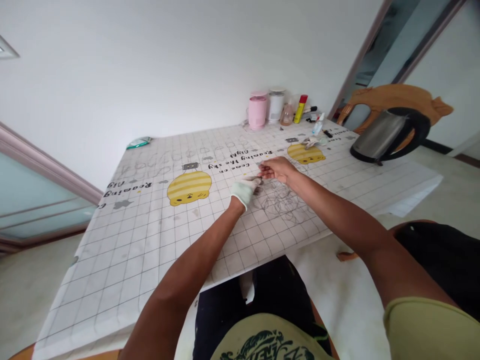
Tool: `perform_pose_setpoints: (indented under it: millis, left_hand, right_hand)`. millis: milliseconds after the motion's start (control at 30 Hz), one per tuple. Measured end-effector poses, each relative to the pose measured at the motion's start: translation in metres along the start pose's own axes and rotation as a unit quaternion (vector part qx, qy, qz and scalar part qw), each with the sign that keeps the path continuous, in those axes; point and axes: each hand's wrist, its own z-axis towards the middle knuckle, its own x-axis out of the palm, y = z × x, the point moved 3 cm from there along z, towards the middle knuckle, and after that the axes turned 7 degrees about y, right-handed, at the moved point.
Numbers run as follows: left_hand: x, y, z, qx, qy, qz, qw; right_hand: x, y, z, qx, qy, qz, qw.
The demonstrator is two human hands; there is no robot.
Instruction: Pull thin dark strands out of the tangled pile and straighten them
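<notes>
White glove (239, 189), pale and smudged dark at the fingers, covers your left hand (248, 187) around the middle of the tabletop, well in from the near and far edges. Your gloved fingers point toward your right hand (279, 170), which is bare, its fingers bent loosely toward them. The fingertips of both hands meet or nearly meet; you can't tell from this view whether either hand pinches anything.

Under and beside your right forearm, dark scribbled lines (287, 204) mark the gridded tablecloth (138, 250). Beyond that hand, toward the far right corner, lies a crumpled pale item (314, 142), partly over a printed yellow balloon. Near it stands a small clear bottle (318, 124).

Along the right part of the far edge you have a pink canister (257, 112), a white canister (276, 107), a pinkish bottle (287, 115) and a yellow can (300, 110) with a red top. A steel kettle (380, 135) stands toward the right edge. At the far left corner lies a teal-and-white packet (139, 143).
</notes>
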Motion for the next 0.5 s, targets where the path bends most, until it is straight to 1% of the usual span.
perform_pose_setpoints:
  millis: [100, 133, 167, 200, 233, 267, 300, 333, 400, 500]
  left_hand:
    - [-0.004, 0.011, 0.000, -0.007, 0.004, -0.110, 0.994]
    - [-0.006, 0.015, 0.002, -0.010, 0.004, -0.140, 0.990]
    - [-0.009, 0.018, 0.003, -0.011, 0.004, -0.162, 0.987]
    - [-0.011, 0.021, 0.005, -0.009, 0.005, -0.182, 0.983]
    - [-0.013, 0.023, 0.006, -0.004, 0.003, -0.202, 0.979]
    - [-0.015, 0.025, 0.007, 0.002, 0.000, -0.223, 0.975]
    - [-0.017, 0.025, 0.008, 0.008, -0.005, -0.241, 0.970]
    - [-0.018, 0.026, 0.008, 0.009, -0.010, -0.257, 0.966]
    - [-0.019, 0.026, 0.007, 0.010, -0.017, -0.281, 0.960]
    - [-0.020, 0.025, 0.004, 0.005, -0.012, -0.295, 0.955]
  right_hand:
    - [-0.013, -0.004, -0.005, -0.011, 0.019, -0.013, 1.000]
    - [-0.018, -0.006, -0.007, -0.024, 0.017, -0.042, 0.999]
    - [-0.024, -0.007, -0.009, -0.044, 0.009, -0.090, 0.995]
    - [-0.030, -0.009, -0.011, -0.072, -0.004, -0.157, 0.985]
    - [-0.035, -0.010, -0.013, -0.106, -0.017, -0.235, 0.966]
    - [-0.038, -0.011, -0.015, -0.144, -0.026, -0.315, 0.938]
    - [-0.040, -0.014, -0.017, -0.179, -0.025, -0.388, 0.904]
    - [-0.040, -0.017, -0.019, -0.209, -0.011, -0.448, 0.869]
    - [-0.039, -0.025, -0.021, -0.252, 0.031, -0.521, 0.815]
    - [-0.035, -0.038, -0.022, -0.293, 0.092, -0.575, 0.758]
